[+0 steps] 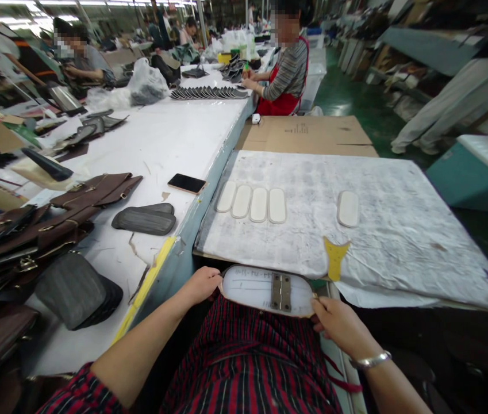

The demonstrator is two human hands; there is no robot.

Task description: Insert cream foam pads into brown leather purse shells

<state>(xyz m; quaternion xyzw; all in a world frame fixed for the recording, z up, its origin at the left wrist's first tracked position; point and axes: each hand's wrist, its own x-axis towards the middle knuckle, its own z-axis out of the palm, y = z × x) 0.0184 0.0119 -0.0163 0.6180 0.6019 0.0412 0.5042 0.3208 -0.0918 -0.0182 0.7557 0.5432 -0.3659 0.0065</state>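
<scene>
Above my lap, at the front edge of the work table, both hands hold an oval white template with dark edging, handwriting and a metal hinge fixed across it. My left hand pinches its left end. At its right end my right hand is closed, a silver bangle at the wrist. Just beyond the template, a yellow forked tool hangs slightly over the table edge. Farther back lie several oval white pieces with grey rims in a row, and a single similar piece sits apart to the right.
On the white table at left are a phone, dark oval pieces, a stack of dark rounded pieces and brown leather bags. A co-worker in a red apron sits at the back, beyond flat cardboard.
</scene>
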